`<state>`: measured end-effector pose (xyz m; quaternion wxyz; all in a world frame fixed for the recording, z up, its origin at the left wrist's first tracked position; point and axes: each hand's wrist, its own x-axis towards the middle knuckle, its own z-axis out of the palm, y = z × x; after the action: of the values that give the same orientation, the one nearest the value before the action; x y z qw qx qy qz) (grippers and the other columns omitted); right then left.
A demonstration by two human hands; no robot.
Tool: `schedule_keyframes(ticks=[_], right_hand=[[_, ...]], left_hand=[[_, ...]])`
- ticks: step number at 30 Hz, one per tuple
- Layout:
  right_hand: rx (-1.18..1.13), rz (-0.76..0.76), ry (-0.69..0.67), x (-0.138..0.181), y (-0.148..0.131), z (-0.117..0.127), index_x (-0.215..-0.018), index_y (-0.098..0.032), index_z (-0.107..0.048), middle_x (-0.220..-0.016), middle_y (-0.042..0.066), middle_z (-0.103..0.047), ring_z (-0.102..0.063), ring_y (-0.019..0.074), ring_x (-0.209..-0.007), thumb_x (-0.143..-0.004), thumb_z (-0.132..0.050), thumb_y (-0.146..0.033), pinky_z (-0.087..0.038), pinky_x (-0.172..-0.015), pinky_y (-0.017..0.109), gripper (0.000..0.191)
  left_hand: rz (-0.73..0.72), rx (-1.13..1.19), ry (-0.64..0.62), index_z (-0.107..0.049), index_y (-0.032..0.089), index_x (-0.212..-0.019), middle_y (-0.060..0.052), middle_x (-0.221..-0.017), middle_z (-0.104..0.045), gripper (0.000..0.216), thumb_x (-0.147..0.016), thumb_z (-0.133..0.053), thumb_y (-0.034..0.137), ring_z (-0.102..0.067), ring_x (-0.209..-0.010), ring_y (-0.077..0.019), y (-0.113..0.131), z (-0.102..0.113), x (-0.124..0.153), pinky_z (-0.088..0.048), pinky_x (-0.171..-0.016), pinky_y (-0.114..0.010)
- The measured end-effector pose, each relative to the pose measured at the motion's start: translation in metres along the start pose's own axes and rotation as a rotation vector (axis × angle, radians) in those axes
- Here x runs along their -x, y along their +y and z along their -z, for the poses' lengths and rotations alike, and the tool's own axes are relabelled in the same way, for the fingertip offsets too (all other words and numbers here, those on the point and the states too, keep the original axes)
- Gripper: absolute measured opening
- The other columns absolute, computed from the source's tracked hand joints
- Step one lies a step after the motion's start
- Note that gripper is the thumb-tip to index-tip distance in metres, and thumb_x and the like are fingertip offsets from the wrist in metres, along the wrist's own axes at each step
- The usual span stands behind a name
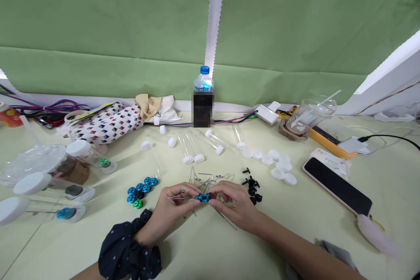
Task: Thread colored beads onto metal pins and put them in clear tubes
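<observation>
My left hand [173, 208] and my right hand [234, 203] meet low in the middle of the head view. Together they pinch a small blue metal part [204, 197] threaded on a thin wire pin. A dark dotted scrunchie [129, 251] sits on my left wrist. Several loose wire pins [205, 178] lie just beyond my fingers. A cluster of blue and green metal wheels [141, 189] lies to the left of my left hand. Small black screws [252, 186] lie to the right, close to my right hand.
Clear tubes with white caps [193, 145] and loose white caps [278, 164] lie further back. Capped tubes holding parts [49, 188] lie at the left. A phone [337, 186], a plastic cup [308, 118], a patterned pouch [105, 123] and a water bottle [203, 96] stand around.
</observation>
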<state>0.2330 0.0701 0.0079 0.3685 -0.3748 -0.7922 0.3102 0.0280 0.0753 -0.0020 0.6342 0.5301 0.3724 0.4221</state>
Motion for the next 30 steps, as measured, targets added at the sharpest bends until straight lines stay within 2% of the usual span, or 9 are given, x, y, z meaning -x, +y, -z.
schedule_keyframes(ticks=[9,16,30], right_hand=[[0.001,-0.022,0.05,0.0007,0.0014,-0.0011,-0.102,-0.018,-0.059,-0.074,0.002,-0.063,-0.05,0.0105,-0.058,-0.08,-0.063,-0.036,-0.041,-0.053,0.021,0.028],[0.0,-0.001,0.038,-0.0002,0.0006,-0.0015,-0.098,-0.019,-0.06,-0.075,0.003,-0.063,-0.055,0.0123,-0.064,-0.082,-0.06,-0.031,-0.043,-0.054,0.022,0.02],[0.037,-0.004,0.043,-0.0012,0.0011,-0.0028,-0.098,-0.019,-0.059,-0.076,0.002,-0.063,-0.052,0.0122,-0.062,-0.081,-0.061,-0.03,-0.042,-0.054,0.023,0.021]], left_hand=[[0.015,0.014,0.015,-0.069,0.016,-0.078,-0.008,-0.092,-0.068,0.006,-0.072,-0.07,0.017,-0.062,-0.087,-0.0194,-0.0012,0.0012,-0.0001,-0.05,-0.078,-0.031],[0.034,0.018,0.037,-0.069,0.015,-0.076,-0.009,-0.092,-0.068,0.008,-0.07,-0.071,0.019,-0.063,-0.086,-0.02,-0.0012,0.0003,0.0003,-0.051,-0.077,-0.031],[0.034,-0.019,0.041,-0.07,0.015,-0.076,-0.009,-0.09,-0.069,0.01,-0.069,-0.072,0.022,-0.063,-0.088,-0.0211,-0.0014,0.0004,0.0004,-0.052,-0.078,-0.032]])
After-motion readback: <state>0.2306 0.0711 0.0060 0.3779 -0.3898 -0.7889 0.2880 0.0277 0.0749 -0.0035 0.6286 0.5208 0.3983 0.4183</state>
